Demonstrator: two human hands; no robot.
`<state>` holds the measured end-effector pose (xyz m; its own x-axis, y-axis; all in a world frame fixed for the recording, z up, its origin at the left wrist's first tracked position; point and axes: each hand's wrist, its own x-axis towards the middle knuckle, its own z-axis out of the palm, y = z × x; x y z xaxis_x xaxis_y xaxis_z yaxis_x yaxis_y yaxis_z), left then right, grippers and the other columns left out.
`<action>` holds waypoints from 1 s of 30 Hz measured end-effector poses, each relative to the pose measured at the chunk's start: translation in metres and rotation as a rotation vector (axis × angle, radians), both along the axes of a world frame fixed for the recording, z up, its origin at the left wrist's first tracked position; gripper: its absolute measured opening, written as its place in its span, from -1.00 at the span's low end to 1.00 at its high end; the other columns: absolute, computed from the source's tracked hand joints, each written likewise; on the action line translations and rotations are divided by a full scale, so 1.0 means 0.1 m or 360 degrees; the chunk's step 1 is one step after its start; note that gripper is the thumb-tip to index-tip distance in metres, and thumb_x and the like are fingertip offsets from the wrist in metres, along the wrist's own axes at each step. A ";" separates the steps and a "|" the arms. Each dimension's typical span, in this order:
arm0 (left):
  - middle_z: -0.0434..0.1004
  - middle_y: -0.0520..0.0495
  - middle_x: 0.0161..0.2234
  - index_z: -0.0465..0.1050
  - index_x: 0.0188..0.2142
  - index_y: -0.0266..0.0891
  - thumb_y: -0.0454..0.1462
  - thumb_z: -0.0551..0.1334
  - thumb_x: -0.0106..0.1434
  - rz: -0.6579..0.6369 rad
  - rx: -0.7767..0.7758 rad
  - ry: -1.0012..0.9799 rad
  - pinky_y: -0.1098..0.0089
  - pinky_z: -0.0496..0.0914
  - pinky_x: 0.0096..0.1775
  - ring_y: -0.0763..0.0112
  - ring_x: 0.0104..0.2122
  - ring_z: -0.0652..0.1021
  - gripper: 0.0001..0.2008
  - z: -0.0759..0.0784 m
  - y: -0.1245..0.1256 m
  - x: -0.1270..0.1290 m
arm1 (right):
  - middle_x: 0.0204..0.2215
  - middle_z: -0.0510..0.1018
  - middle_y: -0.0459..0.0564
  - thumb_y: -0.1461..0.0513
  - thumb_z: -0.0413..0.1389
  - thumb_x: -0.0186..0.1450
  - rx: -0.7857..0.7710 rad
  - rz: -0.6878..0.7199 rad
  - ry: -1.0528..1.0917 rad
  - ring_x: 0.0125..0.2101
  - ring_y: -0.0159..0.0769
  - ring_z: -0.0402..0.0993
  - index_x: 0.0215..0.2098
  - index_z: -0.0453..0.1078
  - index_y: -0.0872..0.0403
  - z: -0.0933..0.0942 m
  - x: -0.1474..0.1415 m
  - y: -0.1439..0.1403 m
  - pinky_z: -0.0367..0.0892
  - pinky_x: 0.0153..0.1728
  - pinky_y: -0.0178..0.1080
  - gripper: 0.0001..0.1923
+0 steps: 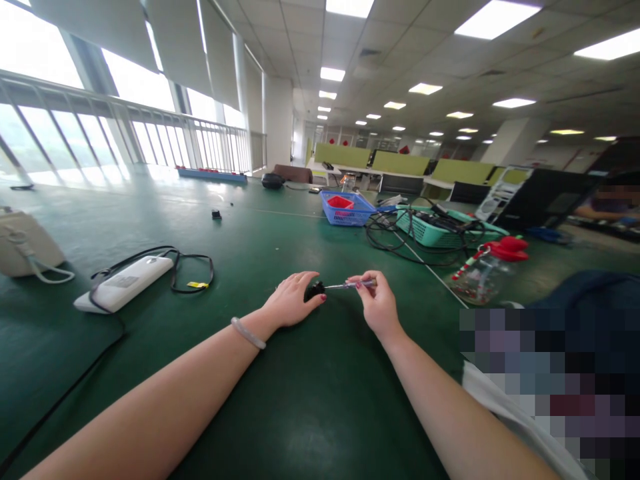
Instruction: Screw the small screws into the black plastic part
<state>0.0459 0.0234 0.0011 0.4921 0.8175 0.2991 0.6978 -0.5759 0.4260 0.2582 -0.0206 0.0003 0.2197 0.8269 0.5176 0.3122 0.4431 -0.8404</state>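
The left hand [290, 303] lies on the dark green table mat [310, 400], its fingers curled over a small black plastic part [315, 291] that it pins to the mat near the middle of the scene, thumb and fingertips closed on it. The right hand [377, 307] pinches a slim screwdriver with a clear handle and a silver metal shaft [350, 285] between thumb and fingers, held nearly level, its tip meeting the right side of the black part. By the look of it, the step in hand is working the tip into a screw or slot on that part; the next move seems to call for a steady left grip so the part does not roll, and a straight push along the shaft so the tip does not slip toward the left fingers. A pale bangle [248, 333] sits on the left wrist. To the left lies a white rectangular power strip with a black cord [125, 283]; a small yellow tag on the cord is too small to read, and a grey label on the strip is unreadable too. Farther off stand a blue plastic mesh basket [346, 208] and a teal plastic basket full of black cables [440, 230]. At the right, a clear glass jar with a red lid [487, 267] rests on the mat. No brand or writing can be read anywhere.
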 end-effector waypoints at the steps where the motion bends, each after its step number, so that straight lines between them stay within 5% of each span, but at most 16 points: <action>1: 0.27 -0.14 0.25 0.11 0.27 -0.11 0.09 0.09 0.28 -0.0042 0.0007 0.0029 0.09 0.15 0.23 0.11 0.24 0.26 -0.35 -0.01 0.00 0.01 | -0.27 0.61 0.03 0.19 0.10 0.29 0.0006 0.0019 0.0033 -0.21 -0.14 0.58 -0.26 0.24 0.00 0.01 -0.01 -0.01 0.40 -0.08 -0.03 -0.89; 5: 0.23 -0.07 0.29 0.19 0.24 -0.04 0.10 0.12 0.24 -0.0169 0.0042 0.0155 -0.03 0.12 0.23 0.02 0.26 0.22 -0.37 -0.02 0.00 0.06 | -0.32 0.60 0.01 0.21 0.09 0.29 0.0092 -0.0037 0.0168 -0.24 -0.16 0.58 -0.26 0.24 0.01 0.05 0.02 -0.04 0.40 -0.09 -0.02 -0.90; 9: 0.45 -0.03 0.13 0.38 0.08 -0.05 -0.07 0.13 0.28 -0.0291 0.0049 0.0150 0.07 0.23 0.18 0.14 0.14 0.38 -0.60 0.00 -0.01 0.06 | -0.34 0.60 0.00 0.19 0.11 0.27 0.0129 -0.0110 0.0287 -0.27 -0.15 0.59 -0.27 0.23 0.01 0.05 0.08 -0.02 0.40 -0.10 0.00 -0.87; 14: 0.46 -0.02 0.09 0.40 0.07 -0.04 -0.17 0.18 0.21 -0.0256 0.0015 0.0127 0.07 0.26 0.15 0.13 0.08 0.40 -0.59 0.04 -0.17 0.06 | -0.36 0.60 0.00 0.17 0.14 0.24 0.0117 -0.0123 0.0304 -0.28 -0.14 0.59 -0.29 0.23 0.01 0.02 0.13 0.01 0.40 -0.11 0.00 -0.84; 23: 0.33 -0.03 0.20 0.35 0.13 0.00 -0.16 0.14 0.26 -0.0269 -0.0238 0.0199 -0.01 0.19 0.22 0.10 0.20 0.29 -0.57 0.18 -1.12 -0.01 | -0.34 0.60 0.00 0.16 0.14 0.26 0.0080 -0.0069 0.0271 -0.27 -0.15 0.58 -0.27 0.24 0.02 0.03 0.09 -0.04 0.40 -0.12 -0.01 -0.83; 30: 0.27 0.11 0.26 0.32 0.15 0.21 -0.29 0.10 0.24 -0.0076 -0.0256 0.0291 -0.01 0.26 0.23 0.13 0.24 0.30 -0.50 0.07 -1.64 -0.70 | -0.31 0.60 0.02 0.14 0.12 0.29 0.0008 -0.0003 0.0211 -0.23 -0.14 0.57 -0.25 0.25 0.02 0.11 0.03 -0.13 0.41 -0.09 0.00 -0.85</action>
<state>-0.0241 -0.1406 0.0082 0.5655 0.8218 0.0692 0.7452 -0.5451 0.3842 0.2614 -0.0337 0.0117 0.2881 0.8238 0.4883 0.1995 0.4471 -0.8720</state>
